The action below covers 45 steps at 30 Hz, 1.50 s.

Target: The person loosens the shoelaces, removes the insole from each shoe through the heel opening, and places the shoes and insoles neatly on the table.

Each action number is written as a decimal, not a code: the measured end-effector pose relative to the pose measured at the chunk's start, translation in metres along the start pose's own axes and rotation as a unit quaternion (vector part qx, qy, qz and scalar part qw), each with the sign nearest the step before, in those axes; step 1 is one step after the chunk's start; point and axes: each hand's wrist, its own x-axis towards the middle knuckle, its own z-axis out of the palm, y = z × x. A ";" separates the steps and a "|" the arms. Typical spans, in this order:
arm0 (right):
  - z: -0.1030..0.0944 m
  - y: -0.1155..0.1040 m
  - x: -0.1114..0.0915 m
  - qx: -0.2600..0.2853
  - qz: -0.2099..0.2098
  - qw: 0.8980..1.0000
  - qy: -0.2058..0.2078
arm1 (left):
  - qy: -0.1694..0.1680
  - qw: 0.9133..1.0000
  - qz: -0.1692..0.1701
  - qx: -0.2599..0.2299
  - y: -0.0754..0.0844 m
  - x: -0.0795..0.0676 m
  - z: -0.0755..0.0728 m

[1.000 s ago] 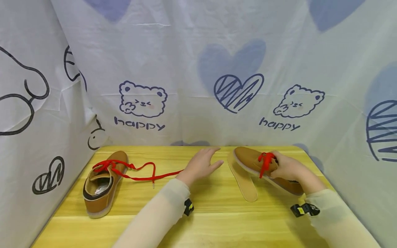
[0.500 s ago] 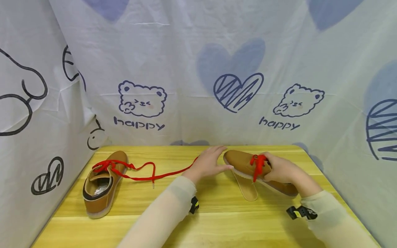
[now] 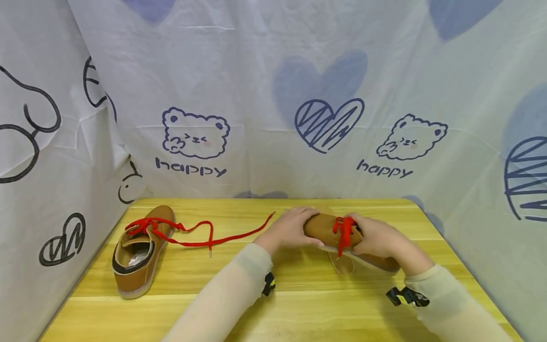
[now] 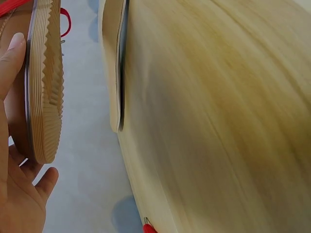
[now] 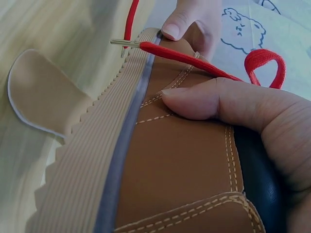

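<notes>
A brown shoe with a tied red lace (image 3: pixel 344 235) is held above the table between both hands. My right hand (image 3: pixel 380 242) grips it around the opening, its thumb on the brown side (image 5: pixel 165 160) in the right wrist view. At the toe (image 3: pixel 318 228), my left hand (image 3: pixel 290 229) holds on, thumb on the near side and fingers round the front. Beneath the shoe lies a tan insole (image 3: pixel 343 265), partly hidden in the head view; its rounded end (image 5: pixel 43 92) shows in the right wrist view. The ridged sole (image 4: pixel 46 97) faces the table in the left wrist view.
A second brown shoe (image 3: pixel 134 280) stands on the left of the wooden table (image 3: pixel 299 313). Its long red lace (image 3: pixel 235 238) trails right, close to my left hand. White printed cloth (image 3: pixel 252 95) hangs behind and at the sides.
My right hand has brought the shoe left, over the insole. My left hand has moved right, from free of the shoe to holding its toe.
</notes>
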 end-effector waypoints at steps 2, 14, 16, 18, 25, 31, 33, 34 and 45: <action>0.001 -0.002 0.001 -0.004 -0.001 1.000 0.001 | 0.000 1.000 -0.001 0.001 -0.001 -0.002 0.000; 0.010 -0.019 0.011 -0.005 -0.015 1.000 -0.013 | 0.009 1.000 -0.016 0.023 -0.010 -0.027 -0.010; 0.011 -0.022 0.011 -0.004 -0.021 1.000 -0.015 | 0.009 0.999 -0.021 0.028 -0.011 -0.032 -0.011; 0.012 -0.026 0.012 -0.004 -0.031 0.999 -0.015 | 0.011 0.999 -0.024 0.034 -0.012 -0.037 -0.012; 0.023 -0.041 0.019 -0.016 -0.054 0.998 -0.017 | 0.014 0.998 -0.034 0.053 -0.018 -0.059 -0.017; 0.031 -0.057 0.028 -0.031 -0.070 0.997 -0.021 | 0.011 0.996 -0.054 0.064 -0.022 -0.082 -0.025; 0.034 -0.061 0.030 -0.029 -0.069 0.997 -0.027 | 0.011 0.996 -0.057 0.065 -0.023 -0.087 -0.027; 0.035 -0.063 0.030 -0.027 -0.068 0.997 -0.028 | 0.011 0.996 -0.056 0.065 -0.024 -0.090 -0.027; 0.058 -0.076 0.037 -0.057 -0.102 0.993 -0.034 | 0.004 0.994 -0.078 0.070 -0.029 -0.118 -0.020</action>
